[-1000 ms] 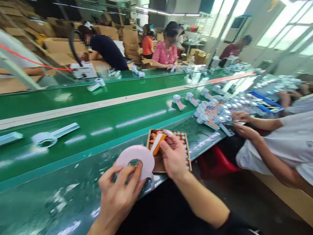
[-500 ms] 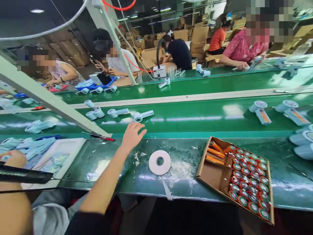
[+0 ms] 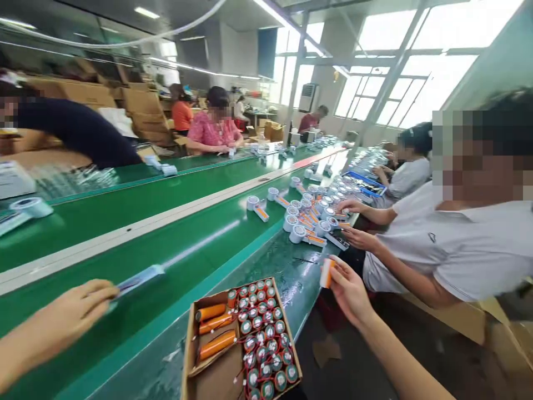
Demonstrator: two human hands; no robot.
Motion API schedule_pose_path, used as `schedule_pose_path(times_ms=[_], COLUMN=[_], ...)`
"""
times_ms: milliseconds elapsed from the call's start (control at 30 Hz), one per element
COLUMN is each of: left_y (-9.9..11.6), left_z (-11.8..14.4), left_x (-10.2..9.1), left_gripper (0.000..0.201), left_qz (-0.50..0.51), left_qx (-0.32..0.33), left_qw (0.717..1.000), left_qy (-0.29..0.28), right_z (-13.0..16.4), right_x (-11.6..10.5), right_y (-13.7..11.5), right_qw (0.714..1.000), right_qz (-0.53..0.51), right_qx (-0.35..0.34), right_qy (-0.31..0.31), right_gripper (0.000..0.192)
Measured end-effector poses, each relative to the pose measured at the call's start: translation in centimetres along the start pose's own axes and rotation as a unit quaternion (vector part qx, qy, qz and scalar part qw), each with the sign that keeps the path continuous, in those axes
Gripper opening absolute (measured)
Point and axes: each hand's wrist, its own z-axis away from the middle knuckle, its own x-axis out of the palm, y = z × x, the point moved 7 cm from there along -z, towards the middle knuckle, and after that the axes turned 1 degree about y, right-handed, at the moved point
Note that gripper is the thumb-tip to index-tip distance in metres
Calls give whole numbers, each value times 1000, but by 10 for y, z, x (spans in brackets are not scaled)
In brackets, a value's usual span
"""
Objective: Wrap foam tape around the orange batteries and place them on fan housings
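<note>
My left hand (image 3: 62, 322) lies on the green conveyor belt (image 3: 187, 244) at the lower left, closed over the round head of a pale blue fan housing (image 3: 141, 276); only the housing's handle sticks out past my fingers. My right hand (image 3: 352, 291) hovers off the table's edge at the right, gripping an orange battery cell (image 3: 326, 273) with white tape around it. Between my hands stands an open cardboard box (image 3: 216, 378) holding loose orange cells (image 3: 216, 344) and several rows of upright cells with red wires.
A person in a white shirt (image 3: 458, 250) sits close on my right, hands at a cluster of several fan housings (image 3: 312, 216) on the belt. More people work along the far side, with stacked cardboard cartons (image 3: 141, 111) behind them.
The view has swung from left to right. My left hand, then reaching out open over the belt, now covers a fan housing. My right hand is back in view with the battery; the tape roll is out of view.
</note>
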Motion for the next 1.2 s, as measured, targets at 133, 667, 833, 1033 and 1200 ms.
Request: schedule_pose_path(times_ms=[133, 667, 833, 1033, 1200], left_y=[91, 202, 199, 209, 211], left_z=[-101, -187, -203, -182, -184], left_x=[82, 149, 155, 143, 151], left_gripper=[40, 22, 18, 23, 21], left_qz=[-13, -92, -129, -136, -133], left_qx=[116, 122, 58, 37, 19], left_qw=[990, 961, 952, 939, 936], left_qy=[-84, -232, -273, -312, -324], right_z=[-4, -90, -93, -84, -98], right_x=[81, 153, 169, 160, 147], right_y=[7, 35, 56, 71, 61], right_qw=[995, 912, 844, 847, 877], right_qz=[-30, 259, 355, 347, 331], right_qx=[-12, -176, -228, -223, -221], right_qy=[-90, -266, -331, -336, -268], right_gripper=[50, 44, 34, 37, 46])
